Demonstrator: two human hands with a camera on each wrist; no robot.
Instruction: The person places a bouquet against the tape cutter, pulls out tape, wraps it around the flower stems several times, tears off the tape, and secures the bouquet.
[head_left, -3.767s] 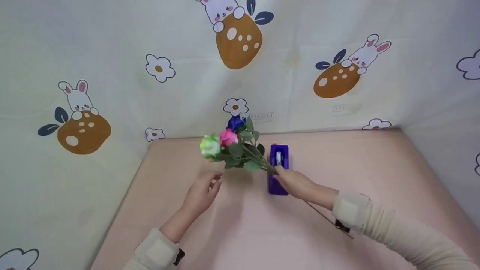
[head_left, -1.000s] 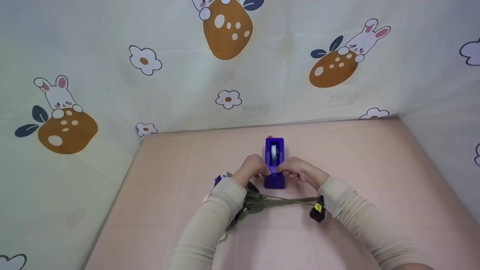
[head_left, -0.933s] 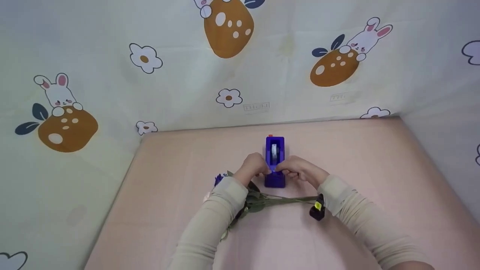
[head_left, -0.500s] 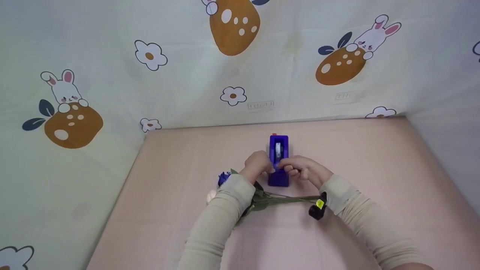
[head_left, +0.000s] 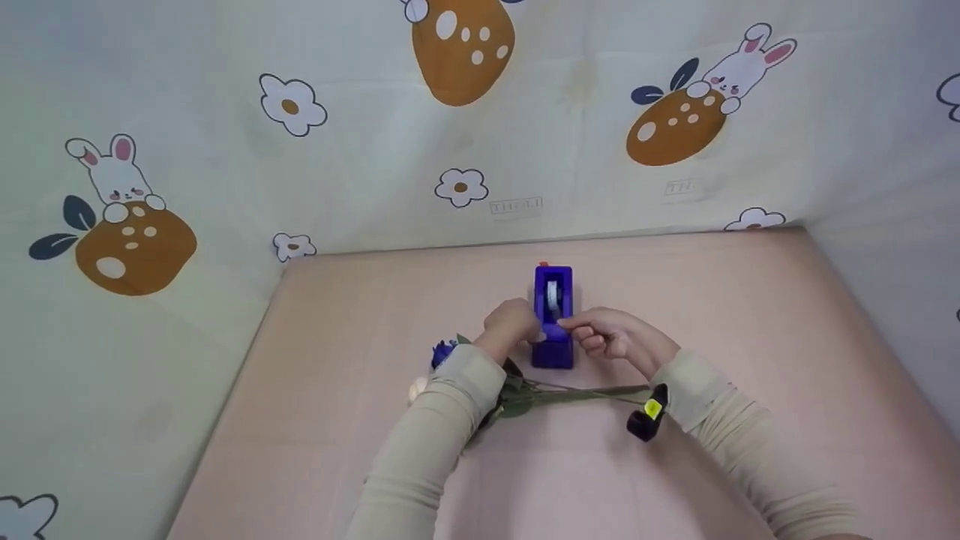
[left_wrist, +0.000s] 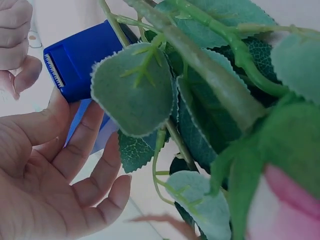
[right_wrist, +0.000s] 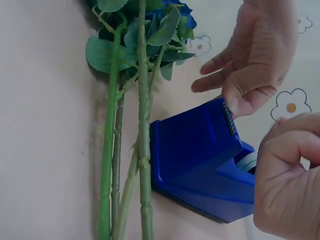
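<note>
A blue tape dispenser [head_left: 553, 356] with a roll of clear tape [head_left: 553, 296] stands mid-table. My left hand [head_left: 513, 324] is at its left side, thumb and index fingertips pinching at the toothed cutter [left_wrist: 54, 71], the other fingers loosely spread. From the right, my right hand [head_left: 619, 334] pinches with thumb and index close over the dispenser, remaining fingers curled. A faint shiny strip of tape [head_left: 555, 331] shows between the two sets of fingertips. Artificial roses lie in front, their green stems [right_wrist: 144, 150] beside the dispenser; my left forearm hides most blooms.
A blue rose [head_left: 443, 352] pokes out left of the left sleeve, and a pink rose [left_wrist: 287, 205] is close to the left wrist camera. Leaves [head_left: 517, 397] lie under that forearm. The stem ends reach the black wrist mount [head_left: 649, 412]. A patterned cloth [head_left: 375, 150] stands behind the table.
The roses, held up in my right hand at first, now lie on the table in front of the dispenser. Both hands have come to the dispenser; lately the right fingertips have drawn slightly away rightward.
</note>
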